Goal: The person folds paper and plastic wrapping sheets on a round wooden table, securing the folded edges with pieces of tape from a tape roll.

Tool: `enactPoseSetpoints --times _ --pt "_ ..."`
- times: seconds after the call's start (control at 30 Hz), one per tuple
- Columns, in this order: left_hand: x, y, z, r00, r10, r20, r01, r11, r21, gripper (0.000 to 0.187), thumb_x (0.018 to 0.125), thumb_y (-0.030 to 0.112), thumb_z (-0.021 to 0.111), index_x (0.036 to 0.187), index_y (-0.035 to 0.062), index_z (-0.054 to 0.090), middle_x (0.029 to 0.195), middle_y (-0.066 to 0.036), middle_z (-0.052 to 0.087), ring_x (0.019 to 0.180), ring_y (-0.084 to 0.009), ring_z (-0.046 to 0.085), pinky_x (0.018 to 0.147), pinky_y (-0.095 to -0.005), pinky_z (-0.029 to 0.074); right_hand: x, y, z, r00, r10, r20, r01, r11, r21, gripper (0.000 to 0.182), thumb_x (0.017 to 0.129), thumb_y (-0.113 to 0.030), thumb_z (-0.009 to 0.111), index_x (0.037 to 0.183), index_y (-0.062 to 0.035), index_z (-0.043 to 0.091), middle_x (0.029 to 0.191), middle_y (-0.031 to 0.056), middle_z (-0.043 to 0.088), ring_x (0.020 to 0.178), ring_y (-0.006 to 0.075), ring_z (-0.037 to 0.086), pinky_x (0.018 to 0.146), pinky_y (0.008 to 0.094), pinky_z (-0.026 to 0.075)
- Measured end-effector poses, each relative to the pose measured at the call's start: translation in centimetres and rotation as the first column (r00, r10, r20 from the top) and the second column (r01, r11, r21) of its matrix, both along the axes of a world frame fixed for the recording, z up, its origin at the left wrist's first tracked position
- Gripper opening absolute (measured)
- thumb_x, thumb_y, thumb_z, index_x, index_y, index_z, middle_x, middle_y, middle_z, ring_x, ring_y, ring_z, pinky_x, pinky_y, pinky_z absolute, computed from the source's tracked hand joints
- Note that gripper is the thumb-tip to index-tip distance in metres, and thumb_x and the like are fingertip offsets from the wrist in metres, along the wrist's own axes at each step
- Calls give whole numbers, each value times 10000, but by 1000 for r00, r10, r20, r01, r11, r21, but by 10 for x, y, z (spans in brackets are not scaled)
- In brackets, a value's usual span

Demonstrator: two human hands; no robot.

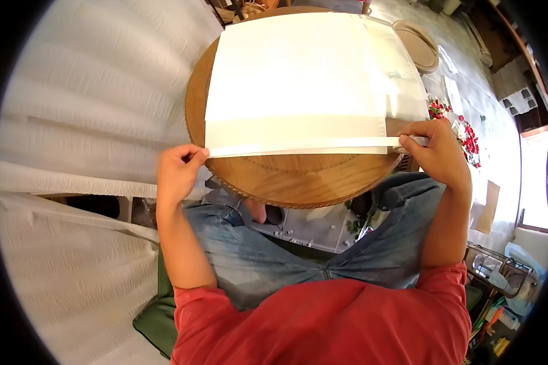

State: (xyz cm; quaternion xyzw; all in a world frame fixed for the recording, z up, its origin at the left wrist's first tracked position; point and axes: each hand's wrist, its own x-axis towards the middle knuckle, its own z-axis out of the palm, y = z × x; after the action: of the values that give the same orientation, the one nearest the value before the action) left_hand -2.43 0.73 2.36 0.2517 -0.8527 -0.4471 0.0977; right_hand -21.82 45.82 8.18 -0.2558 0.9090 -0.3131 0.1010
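Note:
A narrow white strip of tape point(304, 145) stretches straight across the near edge of a large white sheet point(286, 73). My left hand point(181, 170) pinches the strip's left end at the sheet's near left corner. At the other end, my right hand point(437, 149) is closed around what looks like the tape roll, mostly hidden by the fingers, with the strip running out from it. The sheet lies flat on a round wooden table point(298, 182), and its right part looks glossy and translucent under bright glare.
White draped cloth point(97, 109) hangs close on the left. Red flowers point(469, 140) lie to the right of the table, and a round beige lid-like object point(417, 45) is beyond. A wire rack point(499, 267) holding items stands at the lower right.

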Motion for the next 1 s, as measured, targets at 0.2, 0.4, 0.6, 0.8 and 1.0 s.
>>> enactPoseSetpoints --times 0.2,0.4,0.6,0.8,1.0 --pt "-7 -5 -13 993 -31 115 49 986 -159 209 945 137 780 890 -61 745 690 -14 630 648 -108 535 613 -313 451 9 -5 -13 995 -8 -102 20 994 112 215 873 -217 756 923 -19 823 869 193 769 841 389 729 826 458 571" --pt "-10 -12 -30 990 -89 106 106 979 -173 209 944 139 775 865 -50 730 682 -26 635 650 -111 545 620 -318 458 12 -8 -18 973 2 -229 71 948 311 196 879 -258 752 920 -90 844 916 171 775 916 395 733 856 494 581" --pt "-11 -12 -33 991 -60 116 82 978 -192 209 949 125 759 855 -57 713 689 -16 619 659 -107 528 620 -313 445 12 -16 -23 987 10 -158 49 929 367 167 865 -214 715 889 -100 835 897 190 776 860 403 755 805 492 607" --pt "-13 -11 -32 989 -18 144 37 991 -131 204 964 120 737 842 -40 701 742 11 622 703 -92 527 653 -283 433 11 -20 -32 979 16 -204 71 910 408 211 872 -178 673 879 13 762 869 243 757 848 429 758 793 508 613" --pt "-15 -5 -27 989 -26 145 56 977 -206 214 953 123 744 832 -49 709 728 6 635 683 -93 531 637 -291 436 6 -25 -26 997 0 -82 39 878 476 225 888 -178 668 959 16 757 926 249 763 888 429 760 809 509 614"
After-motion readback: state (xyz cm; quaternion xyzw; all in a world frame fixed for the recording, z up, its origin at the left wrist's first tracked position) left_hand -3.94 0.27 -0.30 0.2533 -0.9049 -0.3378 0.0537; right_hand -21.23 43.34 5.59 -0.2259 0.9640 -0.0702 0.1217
